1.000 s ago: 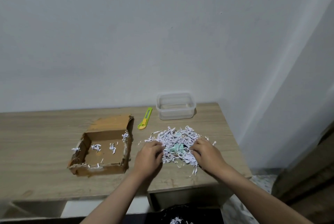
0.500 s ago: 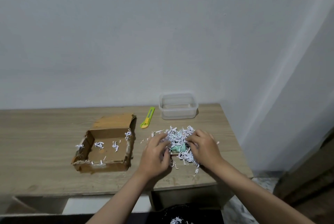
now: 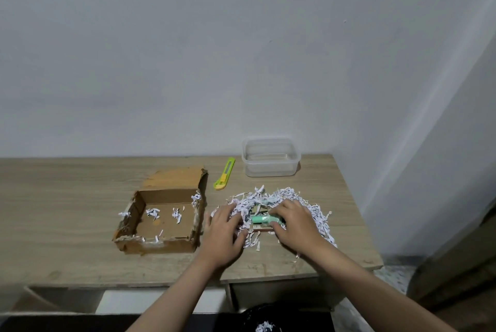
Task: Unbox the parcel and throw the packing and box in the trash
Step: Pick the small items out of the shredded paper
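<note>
An open brown cardboard box [image 3: 161, 244] sits on the wooden table [image 3: 67, 197], with a few white paper shreds inside. To its right lies a heap of shredded white paper [image 3: 268, 199]. My left hand [image 3: 224, 232] rests fingers spread on the heap's left side. My right hand [image 3: 295, 224] lies on its right side, fingertips touching a mint-green tube-like item [image 3: 259, 219] uncovered in the middle. A thin brownish item [image 3: 261, 228] lies just below the green one. Whether either hand grips anything is unclear.
A yellow-green utility knife [image 3: 225, 174] lies behind the heap. A clear plastic container [image 3: 270, 157] stands at the back right. A dark bin [image 3: 265, 321] with some shreds is below the table's front edge. The table's right edge is close to the heap.
Both hands have spread the shreds apart, which has uncovered more of the green item and the brownish item beneath it. The view has shifted slightly.
</note>
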Demonstrator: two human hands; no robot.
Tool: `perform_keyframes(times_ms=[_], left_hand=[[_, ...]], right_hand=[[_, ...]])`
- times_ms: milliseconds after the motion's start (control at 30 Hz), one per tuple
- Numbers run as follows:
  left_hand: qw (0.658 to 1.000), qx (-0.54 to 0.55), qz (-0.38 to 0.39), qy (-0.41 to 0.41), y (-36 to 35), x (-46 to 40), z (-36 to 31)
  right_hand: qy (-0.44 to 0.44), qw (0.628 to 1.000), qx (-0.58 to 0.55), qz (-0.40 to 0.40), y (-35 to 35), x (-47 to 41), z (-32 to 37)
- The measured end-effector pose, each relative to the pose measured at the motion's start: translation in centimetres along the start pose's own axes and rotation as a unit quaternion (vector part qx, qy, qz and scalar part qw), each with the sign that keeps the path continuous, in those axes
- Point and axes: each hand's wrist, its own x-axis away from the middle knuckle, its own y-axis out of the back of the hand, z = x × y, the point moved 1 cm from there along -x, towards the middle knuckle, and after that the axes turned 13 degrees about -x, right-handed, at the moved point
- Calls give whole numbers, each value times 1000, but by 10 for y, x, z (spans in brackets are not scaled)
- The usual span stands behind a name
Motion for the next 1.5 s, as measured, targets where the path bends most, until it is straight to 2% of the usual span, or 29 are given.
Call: perform_keyframes(times_ms=[100,200,333,467,667,900,1033,1200,1367,1500], left_hand=[[1000,8,11,5,-9,6,5],[999,47,12,15,-14,10,6],[995,96,14,19,-15,8,8],[993,111,13,23,-16,9,10],[992,122,15,30,-15,8,9],[993,116,8,25,-16,7,9],[993,114,15,32,-13,7,7],[991,126,-17,30,-7,12,3],[990,116,-61,44,-1,18,-1],[993,100,-53,46,3,19,-8]], right_hand=[[-11,999,30,-14,2,-2,-2],[18,999,23,-34,-1,-5,3],[48,999,12,16,-11,-13,17],[21,997,35,72,-17,-25,26],[21,996,28,86,-13,-33,31],[48,997,-50,38,23,-30,39],[47,990,-134,-1,43,-26,45],[13,966,-254,-49,62,-19,58],[-18,944,-317,-91,73,-13,52],[-55,920,-375,-99,78,-11,48]])
